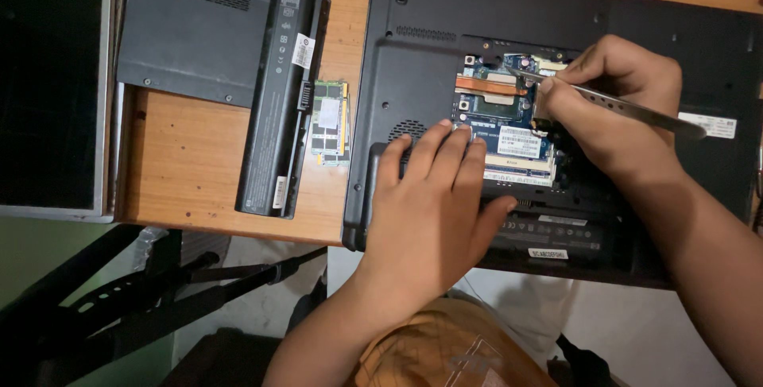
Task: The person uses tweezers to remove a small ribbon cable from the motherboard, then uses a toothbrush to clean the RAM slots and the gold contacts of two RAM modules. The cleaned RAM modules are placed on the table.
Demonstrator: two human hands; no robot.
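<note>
A black laptop point(445, 21) lies upside down on the wooden table, its bottom hatch open onto the circuit board point(501, 105) with a copper heat pipe and a labelled module. My left hand point(433, 204) rests flat on the laptop's near edge, fingers spread, holding nothing. My right hand point(616, 109) pinches metal tweezers point(628, 109), whose tips reach into the open bay near the board's upper right.
A long black battery point(282, 101) lies left of the laptop, with memory modules point(330, 121) stacked beside it. A black cover panel point(191, 29) sits further left, and a dark monitor point(48, 85) at the far left. The table edge point(238, 228) runs close to me.
</note>
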